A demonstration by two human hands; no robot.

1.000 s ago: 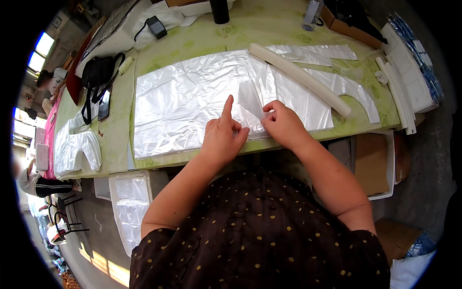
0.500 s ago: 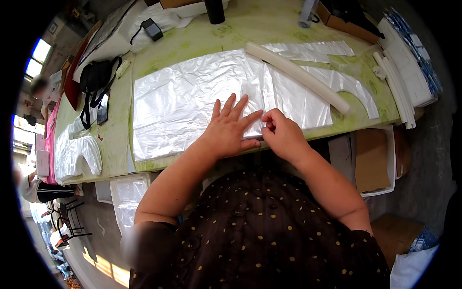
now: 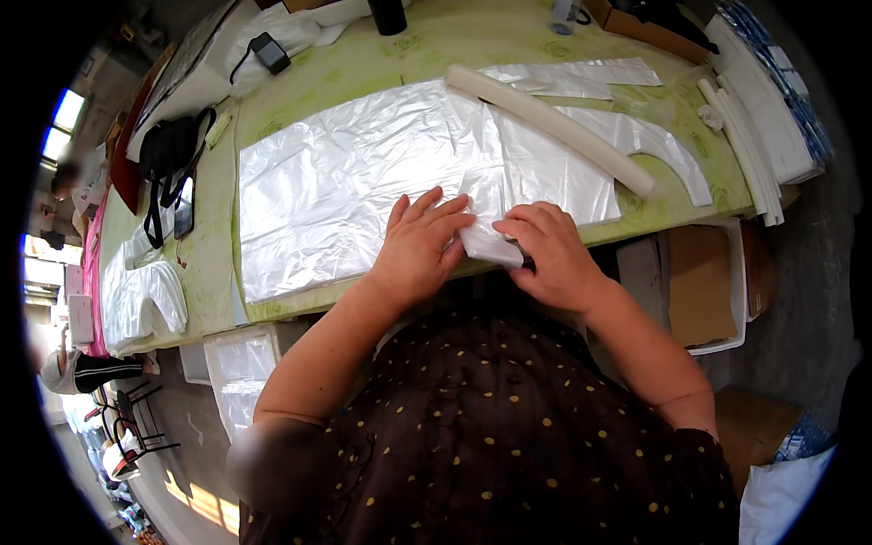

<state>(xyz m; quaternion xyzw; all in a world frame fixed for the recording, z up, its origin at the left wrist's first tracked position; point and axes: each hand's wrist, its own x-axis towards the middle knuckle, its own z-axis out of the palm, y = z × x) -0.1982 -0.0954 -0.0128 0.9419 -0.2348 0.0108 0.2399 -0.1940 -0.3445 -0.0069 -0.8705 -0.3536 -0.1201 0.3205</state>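
A large stack of thin, shiny white plastic sheets (image 3: 336, 182) lies wrinkled across the table and reaches its near edge. Between my hands, part of the front edge is gathered into a folded flap (image 3: 490, 243). My left hand (image 3: 416, 243) rests on the sheets left of the flap, fingers stretched and apart, with the thumb beside the flap. With bent fingers and thumb, my right hand (image 3: 552, 256) grips the flap's right side. A long pale roll (image 3: 554, 132) lies diagonally over the sheets' right part, near a curved strip of the same plastic (image 3: 679, 163).
The table (image 3: 318, 95) has a green patterned cover. On its left are a black bag (image 3: 171, 150), a phone (image 3: 184, 209) and folded white plastic (image 3: 145, 291). A black cylinder (image 3: 389, 16) stands at the back. Below the right edge sits a white bin (image 3: 738, 300). Another person (image 3: 68, 363) is far left.
My right hand has opened out from a pinch and now grips a raised fold at the sheets' front edge. My left hand has shifted slightly left and down, its fingers drawn closer together.
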